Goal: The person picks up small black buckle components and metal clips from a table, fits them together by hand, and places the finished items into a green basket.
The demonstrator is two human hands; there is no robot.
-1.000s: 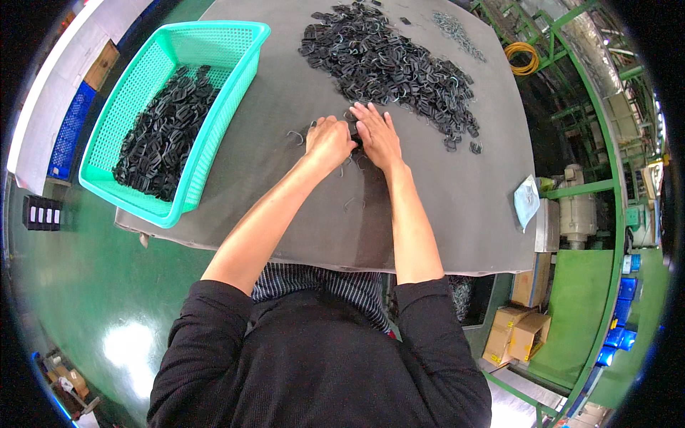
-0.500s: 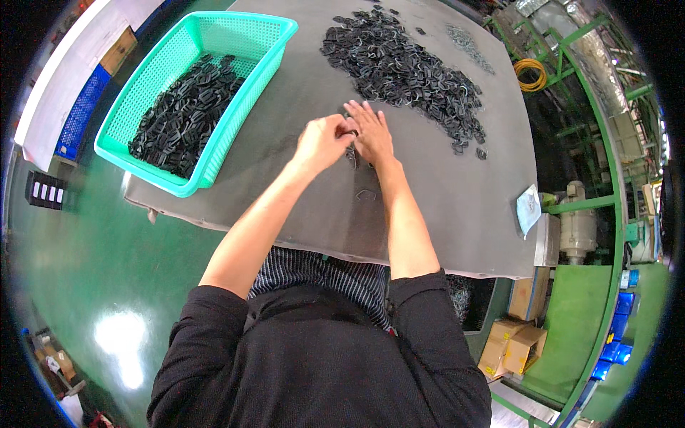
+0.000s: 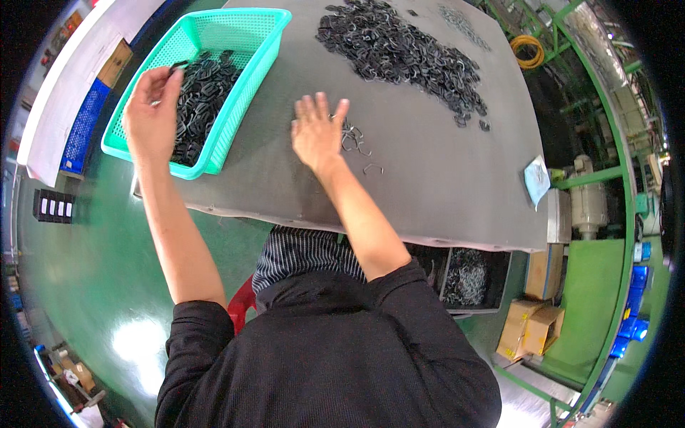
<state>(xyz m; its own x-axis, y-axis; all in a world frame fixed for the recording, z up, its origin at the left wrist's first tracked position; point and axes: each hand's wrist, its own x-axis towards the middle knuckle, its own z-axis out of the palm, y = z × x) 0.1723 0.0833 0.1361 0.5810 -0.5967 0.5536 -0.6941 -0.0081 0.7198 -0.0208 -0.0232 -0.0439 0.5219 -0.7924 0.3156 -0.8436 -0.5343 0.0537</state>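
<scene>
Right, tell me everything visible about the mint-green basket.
The mint-green basket is a deep, rectangular, apparently plastic tub with perforated walls and a smooth rim. It sits upright at the left of the gray tabletop, partly filled with a loose heap of small black pieces. The left hand hides part of its left wall; whether they touch is unclear.
</scene>
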